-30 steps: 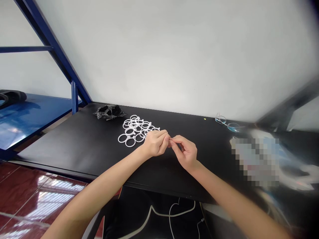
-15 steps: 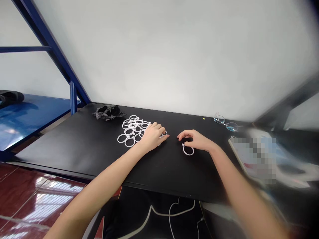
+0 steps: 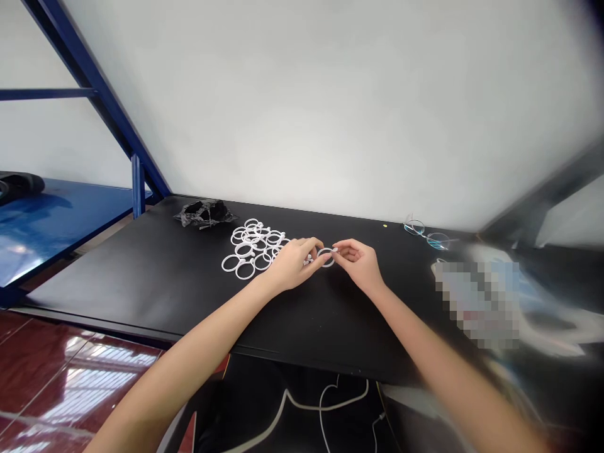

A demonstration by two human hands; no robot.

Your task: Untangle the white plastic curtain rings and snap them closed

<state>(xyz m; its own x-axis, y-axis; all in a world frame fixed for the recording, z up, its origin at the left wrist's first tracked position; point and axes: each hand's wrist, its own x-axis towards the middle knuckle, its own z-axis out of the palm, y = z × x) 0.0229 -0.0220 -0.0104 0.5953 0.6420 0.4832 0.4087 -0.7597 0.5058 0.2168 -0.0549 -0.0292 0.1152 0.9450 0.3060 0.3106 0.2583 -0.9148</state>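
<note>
Between my two hands is a white ring (image 3: 322,263) with a small knob, just above or on the black tabletop; the gap is hard to judge. My right hand (image 3: 361,264) pinches its knob end between thumb and forefinger. The thumb and curled fingers of my left hand (image 3: 297,263) close on the ring's left side, and that hand partly hides more white rings beneath it. Left of it, several similar white rings (image 3: 245,270) with small knobs lie in a loose, overlapping cluster on the table.
Crumpled black plastic (image 3: 205,214) lies at the back left of the black table (image 3: 141,270). Eyeglasses (image 3: 438,240) rest at the back right, near a blurred flat item (image 3: 476,302) and clear plastic (image 3: 552,314). White cables (image 3: 325,407) hang below the front edge.
My right hand has moved left with the white ring, lifting it toward my left hand. My left hand has shifted slightly right, and its fingers now meet that ring.
</note>
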